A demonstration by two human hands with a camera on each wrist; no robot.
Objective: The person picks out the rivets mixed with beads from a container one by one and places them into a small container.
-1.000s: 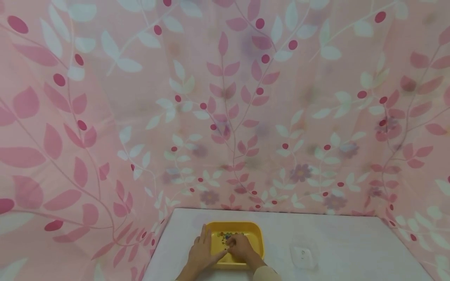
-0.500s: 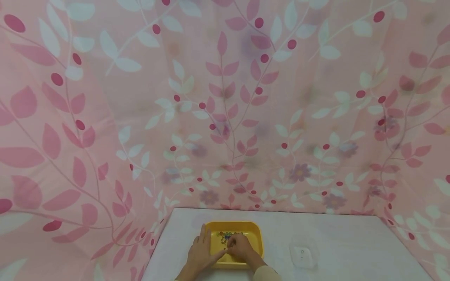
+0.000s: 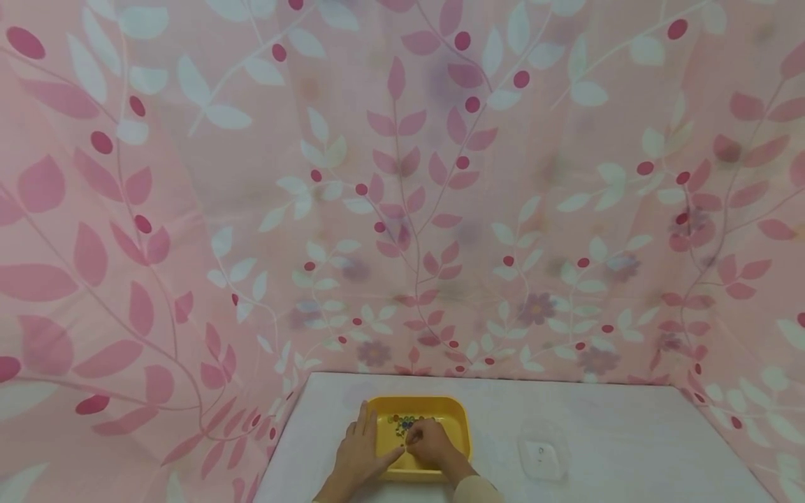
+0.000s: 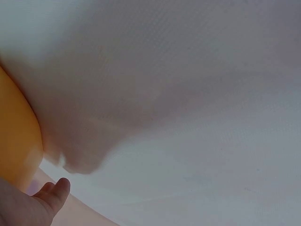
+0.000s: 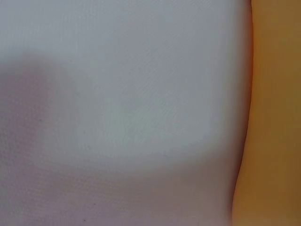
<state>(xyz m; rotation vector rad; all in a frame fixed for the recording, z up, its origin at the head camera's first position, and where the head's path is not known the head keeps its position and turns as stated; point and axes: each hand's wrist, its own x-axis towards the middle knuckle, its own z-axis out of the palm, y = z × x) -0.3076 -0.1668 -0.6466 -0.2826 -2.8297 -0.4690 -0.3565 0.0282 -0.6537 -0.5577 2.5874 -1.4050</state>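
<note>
In the head view a yellow tray (image 3: 461, 405) holds several small, round, shiny bead-like pieces (image 3: 402, 420) in mixed colours, bunched toward its back left. My left hand (image 3: 360, 450) lies over the tray's left rim, fingers straight, thumb stretched inward across the front left. My right hand (image 3: 430, 443) reaches in over the front right, fingers bent and fingertips together, close to the left thumb's tip and the nearest pieces. Whether a piece sits between those fingertips I cannot tell. The left wrist view shows part of the left hand (image 4: 51, 200) beside the yellow wall.
A clear plastic container (image 3: 546, 475) with a few tiny dark pieces in it stands right of the tray on the white-covered table (image 3: 654, 440). Pink leaf-patterned cloth (image 3: 415, 209) hangs behind the table and along both sides.
Hardly anything differs. The right hand's fingertips shift slightly among the small pieces, and the left hand stays at the tray's left rim.
</note>
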